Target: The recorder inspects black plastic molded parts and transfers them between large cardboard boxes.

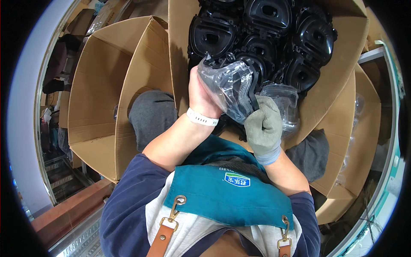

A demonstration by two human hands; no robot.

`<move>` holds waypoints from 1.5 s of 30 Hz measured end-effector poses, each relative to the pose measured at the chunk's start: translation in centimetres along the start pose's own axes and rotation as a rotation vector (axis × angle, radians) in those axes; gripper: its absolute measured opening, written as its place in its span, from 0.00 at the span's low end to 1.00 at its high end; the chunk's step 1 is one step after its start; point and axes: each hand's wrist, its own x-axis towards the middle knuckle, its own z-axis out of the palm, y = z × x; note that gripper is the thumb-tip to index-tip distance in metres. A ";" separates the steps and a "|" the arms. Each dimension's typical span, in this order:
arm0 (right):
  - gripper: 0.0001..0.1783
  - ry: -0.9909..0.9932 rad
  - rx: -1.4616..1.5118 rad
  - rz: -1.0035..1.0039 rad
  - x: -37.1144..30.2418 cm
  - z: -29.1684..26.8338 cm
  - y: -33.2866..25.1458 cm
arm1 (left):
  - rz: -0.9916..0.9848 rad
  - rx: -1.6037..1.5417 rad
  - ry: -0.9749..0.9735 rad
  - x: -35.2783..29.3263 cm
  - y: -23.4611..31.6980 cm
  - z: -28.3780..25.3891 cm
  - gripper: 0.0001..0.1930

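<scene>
A clear plastic shell (pixel 227 85) with a black ribbed edge is between my hands, tilted above an open carton. My bare left hand (pixel 201 97), with a white band at its wrist, is wrapped round the shell's left side; its fingers are mostly hidden behind it. In a grey glove, my right hand (pixel 264 124) is closed on the black edge at the shell's lower right. Just beyond the glove sits another clear plastic piece (pixel 286 100). Glossy black moulded parts (pixel 268 16), several of them, are stacked in the carton beyond my hands.
The large cardboard carton (pixel 349 45) has walls rising around the black parts. To the left is another open carton (pixel 96 92); to the right stands a carton (pixel 366 128) with clear pieces along its inside. My grey-clad knees (pixel 153 113) flank the middle carton. A reddish beam (pixel 70 205) lies lower left.
</scene>
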 end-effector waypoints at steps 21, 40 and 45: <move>0.23 0.050 -0.010 0.042 0.5 -1.9 -1.2 | 0.404 0.242 -0.073 -0.6 -0.9 -1.1 0.22; 0.34 0.167 -0.146 -0.135 3.9 -5.5 0.6 | -0.232 -0.099 -0.215 -0.4 -0.2 -1.8 0.25; 0.34 0.142 -0.639 0.081 3.8 -7.9 4.8 | -0.234 -0.211 -0.472 -0.1 1.3 -1.9 0.27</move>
